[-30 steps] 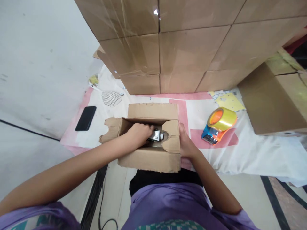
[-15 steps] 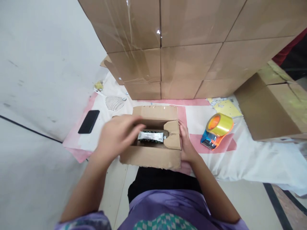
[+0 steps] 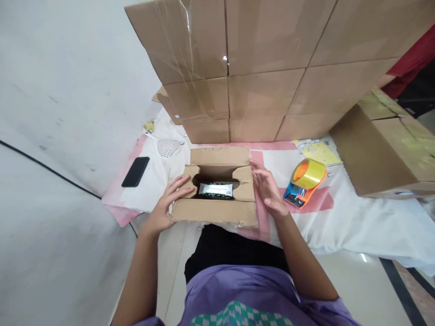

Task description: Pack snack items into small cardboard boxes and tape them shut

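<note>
A small brown cardboard box [image 3: 214, 212] lies on the sheet in front of me with its flaps partly folded in. Inside it rests a dark item with a silver-white label [image 3: 215, 190]. My left hand [image 3: 167, 206] has its fingers spread and pressed on the left side flap, folding it inward. At the box's right side my right hand [image 3: 270, 190] is open with fingers stretched out, touching the right flap's edge and holding nothing.
An orange-and-blue tape dispenser with yellow tape [image 3: 304, 182] lies right of the box. A black phone [image 3: 136, 171] and a white mesh piece [image 3: 169, 147] lie to the left. Stacked sealed cartons [image 3: 258, 68] stand behind; another carton [image 3: 387, 149] sits far right. A white-and-pink sheet [image 3: 340, 217] covers the floor.
My left hand came out of the box, leaving the item inside, and now presses the left flap inward. My right hand loosened from the box's right side and opened.
</note>
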A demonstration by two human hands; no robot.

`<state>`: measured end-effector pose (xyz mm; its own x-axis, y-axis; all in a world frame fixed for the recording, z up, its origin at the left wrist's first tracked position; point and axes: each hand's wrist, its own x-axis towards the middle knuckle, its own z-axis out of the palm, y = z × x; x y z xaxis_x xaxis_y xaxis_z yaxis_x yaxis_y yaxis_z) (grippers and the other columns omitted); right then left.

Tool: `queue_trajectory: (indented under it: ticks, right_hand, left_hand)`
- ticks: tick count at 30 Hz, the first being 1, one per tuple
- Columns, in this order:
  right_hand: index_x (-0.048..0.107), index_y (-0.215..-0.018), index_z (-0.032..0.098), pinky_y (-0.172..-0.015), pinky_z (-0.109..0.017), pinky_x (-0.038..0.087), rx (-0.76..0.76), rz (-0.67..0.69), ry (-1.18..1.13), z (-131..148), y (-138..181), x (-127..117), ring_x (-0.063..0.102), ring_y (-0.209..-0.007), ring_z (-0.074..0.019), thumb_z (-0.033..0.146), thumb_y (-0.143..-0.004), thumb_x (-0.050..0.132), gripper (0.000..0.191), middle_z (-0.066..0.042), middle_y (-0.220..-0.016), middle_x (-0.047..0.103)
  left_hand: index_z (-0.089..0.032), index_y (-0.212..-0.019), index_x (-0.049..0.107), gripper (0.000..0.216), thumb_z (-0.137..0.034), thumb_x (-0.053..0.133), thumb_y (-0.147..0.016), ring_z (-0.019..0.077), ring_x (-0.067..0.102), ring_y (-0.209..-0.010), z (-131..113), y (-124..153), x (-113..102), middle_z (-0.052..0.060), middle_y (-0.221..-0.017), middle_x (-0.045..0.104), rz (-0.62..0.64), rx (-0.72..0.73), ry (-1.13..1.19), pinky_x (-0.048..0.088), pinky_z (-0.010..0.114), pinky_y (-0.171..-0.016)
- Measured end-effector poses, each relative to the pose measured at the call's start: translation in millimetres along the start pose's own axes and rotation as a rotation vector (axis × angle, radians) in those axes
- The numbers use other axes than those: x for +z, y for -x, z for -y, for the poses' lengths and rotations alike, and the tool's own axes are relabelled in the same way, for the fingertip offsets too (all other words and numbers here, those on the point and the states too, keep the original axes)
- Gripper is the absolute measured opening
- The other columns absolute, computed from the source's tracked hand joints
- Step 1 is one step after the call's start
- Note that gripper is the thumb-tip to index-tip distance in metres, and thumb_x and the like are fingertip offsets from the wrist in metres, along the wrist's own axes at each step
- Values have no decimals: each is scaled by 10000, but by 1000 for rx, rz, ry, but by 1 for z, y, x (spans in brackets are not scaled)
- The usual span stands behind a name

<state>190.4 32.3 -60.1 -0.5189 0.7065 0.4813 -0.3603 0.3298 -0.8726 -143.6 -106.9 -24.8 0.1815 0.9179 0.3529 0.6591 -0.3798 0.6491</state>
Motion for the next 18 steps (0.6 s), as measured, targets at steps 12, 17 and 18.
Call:
queue_trajectory:
  ticks: [12, 17, 18]
  right_hand:
    - [645, -1218, 282, -1103, -561, 465, -131, -218, -38, 2, -28, 16, 662, -1131, -337, 564, -895, 640, 429, -77, -1028, 698]
    - [679, -1151, 265, -1101, -542, 466, -119, -163, 218, 12, -21, 15, 605, -1210, -343, 557, -935, 615, 369, -111, -1174, 662]
    - [674, -1160, 268, -1109, -544, 461, -129, -156, 246, 12, -20, 15, 600, -1225, -341, 540, -944, 614, 353, -112, -1191, 657]
  left_hand:
    - [-224, -1208, 571, 502, -425, 818, -819, 225, 668, -1105, -4, -7, 51, 83, -1173, 649, -740, -361, 150, 530, 364, -964]
    - [-218, -1038, 692, 155, -320, 707, -921, 231, 618, -1149, -27, -20, 50, 79, -1157, 629, -674, -221, -150, 508, 381, -978]
    - [-218, -995, 718, 108, -303, 684, -938, 249, 598, -1186, -32, -21, 50, 91, -1189, 632, -658, -176, -248, 494, 408, -1009]
